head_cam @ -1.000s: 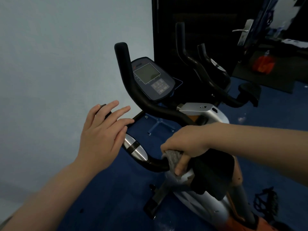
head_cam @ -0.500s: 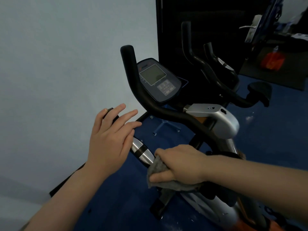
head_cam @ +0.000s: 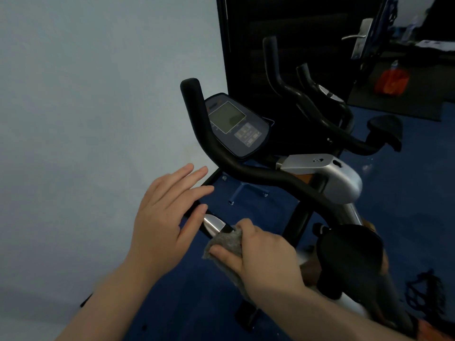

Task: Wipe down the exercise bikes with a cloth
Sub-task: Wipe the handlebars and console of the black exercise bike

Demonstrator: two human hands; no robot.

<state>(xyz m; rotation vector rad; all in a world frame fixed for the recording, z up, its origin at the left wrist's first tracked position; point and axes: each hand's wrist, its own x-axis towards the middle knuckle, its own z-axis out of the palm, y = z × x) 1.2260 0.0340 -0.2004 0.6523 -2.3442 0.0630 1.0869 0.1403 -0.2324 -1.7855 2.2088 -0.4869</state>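
Both hands work at lower centre: the right hand (head_cam: pixel 264 260) clutches the cloth (head_cam: pixel 227 242) on the handlebar (head_cam: pixel 246 172), left hand (head_cam: pixel 167 215) fingers spread, likely wiping next toward the metal sensor (head_cam: pixel 214 223).

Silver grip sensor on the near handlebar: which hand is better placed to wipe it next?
The right hand. It already holds the grey cloth wrapped on the bar right beside the silver grip sensor. The left hand is open and empty, fingers spread over the bar end.
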